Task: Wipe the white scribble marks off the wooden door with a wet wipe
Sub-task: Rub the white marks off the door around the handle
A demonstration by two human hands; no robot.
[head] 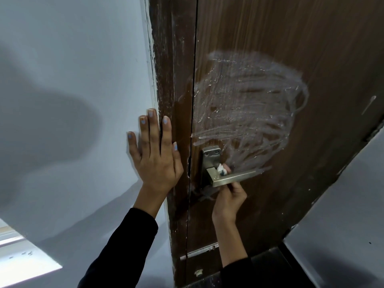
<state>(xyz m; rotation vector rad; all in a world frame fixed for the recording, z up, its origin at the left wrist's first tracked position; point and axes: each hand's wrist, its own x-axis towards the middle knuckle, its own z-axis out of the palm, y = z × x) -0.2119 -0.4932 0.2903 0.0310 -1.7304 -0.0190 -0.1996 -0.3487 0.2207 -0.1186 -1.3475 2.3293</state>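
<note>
A: Where's the scribble (pixel 249 113)?

B: On the brown door (pixel 311 38), a broad white smeared patch above the handle (pixel 234 178). It spreads wider than tall, its strokes running mostly from 9 to 3 o'clock, with a looped edge out at 3. One stray white dash (pixel 368 107) sits apart, further toward 3.

A: And the wipe (pixel 220 169)?

B: A small white wad, pinched in the right hand (pixel 230 196). The hand comes up from under the lever, with fingers curled round the wad just behind the bar, at the patch's lower edge. So the marks lie at 12 to 1 o'clock from that hand, touching at the bottom and reaching well away at the top.

A: Left hand (pixel 153 156)?

B: Flat and spread, fingers straight, pressed where the grey wall (pixel 72 59) meets the door frame (pixel 172 80). It holds nothing. It lies at 9 o'clock from the patch, beside it but off it. Looks like a brace.

A: Nearer hand, then?

B: The right, plainly. My guess is that the next stroke must clear the lever first, then go up and sweep along the strokes' long run. The metal plate (pixel 211 156) and lever crowd the lower corner, so that spot will be awkward.

A: How far along?

B: Most of the white remains. It looks hazy and streaked, perhaps wet, but I can't be sure.

A: Any containers?

B: None in view. No wipe pack, no bin.
</note>
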